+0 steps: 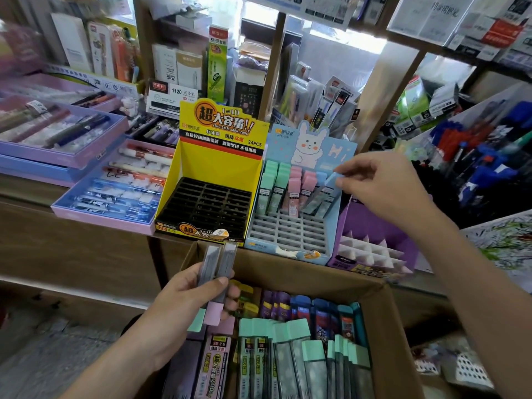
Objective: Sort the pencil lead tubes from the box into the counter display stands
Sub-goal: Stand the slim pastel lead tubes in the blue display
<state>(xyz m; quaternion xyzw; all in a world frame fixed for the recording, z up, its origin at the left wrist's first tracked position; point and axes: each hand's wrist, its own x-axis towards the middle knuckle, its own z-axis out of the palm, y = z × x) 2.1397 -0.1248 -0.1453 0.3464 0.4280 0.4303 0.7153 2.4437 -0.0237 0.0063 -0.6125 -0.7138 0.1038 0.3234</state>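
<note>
Presently, right hand (383, 185) pinches a blue-capped tube (331, 182), apparently seating it in the back row of the blue stand (288, 228). Left hand (190, 295) grip holds two tubes (218, 266) ready above the box (288, 272).

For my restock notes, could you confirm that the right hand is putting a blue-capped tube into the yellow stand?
Not quite: the head view shows the right hand putting the blue-capped tube into the light blue rabbit stand; the yellow stand is empty.
</note>
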